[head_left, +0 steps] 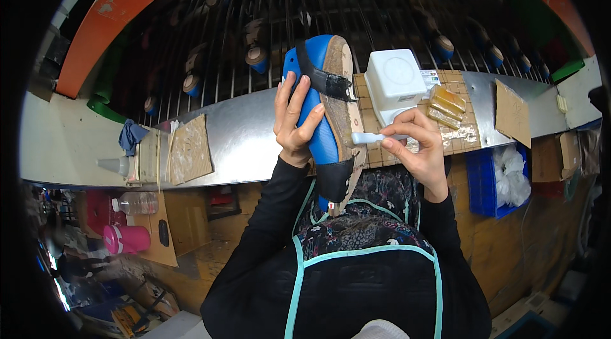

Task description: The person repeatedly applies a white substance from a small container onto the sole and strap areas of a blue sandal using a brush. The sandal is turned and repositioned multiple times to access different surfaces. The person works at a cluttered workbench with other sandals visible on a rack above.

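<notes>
- The left hand (294, 119) grips a blue shoe last (318, 116) from its left side, fingers spread up along the smooth plastic body and thumb across the front; the last stands nearly upright in front of the chest, between the two hands.
- A tan, rough-looking insole board (340, 94) covers the bottom of the last, facing right; one black strap (324, 81) crosses the upper part, and a black upper piece (334, 180) wraps the lower end.
- The right hand (420, 151) pinches a pale brush handle (372, 138) between thumb and fingers, its tip touching the right edge of the insole board.
- The hands are apart, with the last between them, each closed on its own thing.
- Just behind the right hand stands one white square glue pot (394, 78) with rounded corners, on a glue-spattered checked mat (455, 135); amber glue lumps (445, 106) lie beside the pot.
- The bench is a shiny metal shelf (242, 129); two flat cardboard pieces (189, 148) (512, 113) rest on it, well apart.
- At its left end are a blue rag (130, 135) and a white nozzle bottle (118, 164).
- Behind the shelf, a dark wire rack (254, 14) holds several more blue lasts; too dim to count.
- Below the bench: a pink flask (127, 237), a clear bottle (137, 202), and a blue bin (487, 183) holding white plastic (512, 173).
- A black-sleeved person's patterned apron with teal trim (363, 243) fills the lower middle.
</notes>
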### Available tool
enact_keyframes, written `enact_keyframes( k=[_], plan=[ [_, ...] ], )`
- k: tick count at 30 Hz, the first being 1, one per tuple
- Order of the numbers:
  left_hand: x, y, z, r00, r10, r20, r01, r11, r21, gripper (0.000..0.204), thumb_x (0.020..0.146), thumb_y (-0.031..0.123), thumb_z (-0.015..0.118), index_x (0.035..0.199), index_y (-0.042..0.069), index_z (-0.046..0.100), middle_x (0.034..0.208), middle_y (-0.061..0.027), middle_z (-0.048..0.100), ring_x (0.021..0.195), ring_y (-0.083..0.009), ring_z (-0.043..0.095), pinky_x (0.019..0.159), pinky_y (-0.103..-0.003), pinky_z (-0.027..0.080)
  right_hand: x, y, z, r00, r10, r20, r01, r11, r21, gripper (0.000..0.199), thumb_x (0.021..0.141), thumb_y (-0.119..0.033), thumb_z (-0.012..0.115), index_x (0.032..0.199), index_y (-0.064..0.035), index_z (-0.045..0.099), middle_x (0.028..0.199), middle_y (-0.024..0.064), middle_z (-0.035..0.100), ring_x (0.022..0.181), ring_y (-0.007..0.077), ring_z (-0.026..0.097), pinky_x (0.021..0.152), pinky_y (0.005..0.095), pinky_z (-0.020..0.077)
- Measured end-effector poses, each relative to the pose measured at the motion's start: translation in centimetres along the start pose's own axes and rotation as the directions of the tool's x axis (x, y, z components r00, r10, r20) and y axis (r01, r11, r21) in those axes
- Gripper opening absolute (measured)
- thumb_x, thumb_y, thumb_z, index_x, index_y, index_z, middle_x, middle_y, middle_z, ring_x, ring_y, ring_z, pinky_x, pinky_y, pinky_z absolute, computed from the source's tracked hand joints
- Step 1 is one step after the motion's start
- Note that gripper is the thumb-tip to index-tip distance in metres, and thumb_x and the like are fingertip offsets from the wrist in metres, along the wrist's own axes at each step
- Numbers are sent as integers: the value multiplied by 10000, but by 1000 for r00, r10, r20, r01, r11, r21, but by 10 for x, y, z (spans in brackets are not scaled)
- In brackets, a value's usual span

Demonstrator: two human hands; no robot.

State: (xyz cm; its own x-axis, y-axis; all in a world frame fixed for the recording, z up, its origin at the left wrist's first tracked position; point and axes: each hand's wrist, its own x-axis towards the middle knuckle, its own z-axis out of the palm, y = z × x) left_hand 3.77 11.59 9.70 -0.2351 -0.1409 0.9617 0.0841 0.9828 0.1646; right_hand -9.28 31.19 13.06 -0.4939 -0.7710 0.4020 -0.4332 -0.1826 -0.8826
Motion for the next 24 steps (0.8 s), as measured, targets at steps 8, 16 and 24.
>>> enact_keyframes(
  k=[8, 16, 24],
  plan=[
    [-4, -5, 6, 997, -29, -71, 31, 999, 20, 375, 801, 189, 738, 1122, 176, 545, 1295, -209, 585, 1231, -446, 524, 1004, -559, 458, -23, -2, 22, 988, 8, -151, -1, 999, 41, 144, 787, -93, 779, 917, -38, 749, 882, 21, 578, 742, 89, 542, 592, 213, 442],
    [-9, 0, 16, 989, -98, -114, 107, 992, 73, 383, 885, 351, 668, 1172, 164, 497, 1345, -248, 538, 1256, -463, 500, 1078, -622, 297, -6, -2, 23, 937, 57, -344, -77, 996, -44, 140, 795, -65, 769, 927, -21, 747, 910, 25, 569, 729, 69, 526, 608, 205, 434],
    [-10, -1, 17, 975, -116, -188, 141, 981, 130, 471, 858, 380, 699, 1196, 129, 487, 1350, -268, 524, 1258, -452, 502, 1049, -616, 347, -3, 0, 24, 932, 109, -346, -130, 991, -40, 134, 825, -62, 742, 943, 1, 730, 908, 25, 564, 775, 83, 530, 607, 209, 408]
  ],
)
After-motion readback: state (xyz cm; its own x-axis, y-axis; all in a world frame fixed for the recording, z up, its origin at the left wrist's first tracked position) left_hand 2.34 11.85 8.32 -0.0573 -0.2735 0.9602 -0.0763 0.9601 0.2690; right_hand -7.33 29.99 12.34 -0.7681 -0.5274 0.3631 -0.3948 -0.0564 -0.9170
